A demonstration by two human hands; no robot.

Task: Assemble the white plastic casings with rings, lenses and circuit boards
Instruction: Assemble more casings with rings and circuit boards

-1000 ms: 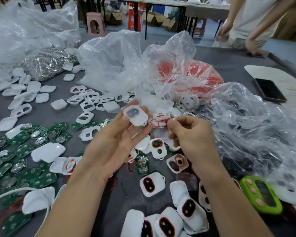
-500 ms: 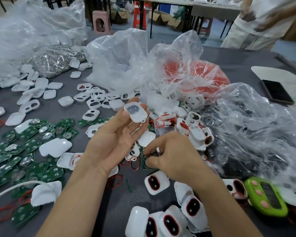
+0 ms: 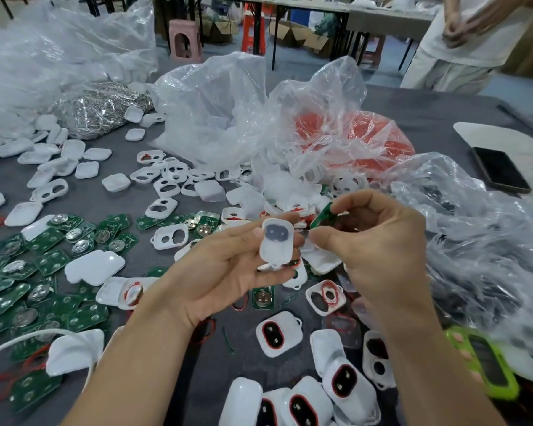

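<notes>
The left hand is gripping a white rounded plastic casing upright above the grey desk, while the right hand is pinching a small green circuit board, tilted, just beside the casing's upper right edge, nearly touching.

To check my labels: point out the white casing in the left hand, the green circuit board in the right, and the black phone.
white casing (image 3: 276, 241), head view, middle of its front face.
green circuit board (image 3: 320, 216), head view, its exposed green edge.
phone (image 3: 500, 170), head view, middle of its dark screen.
</notes>
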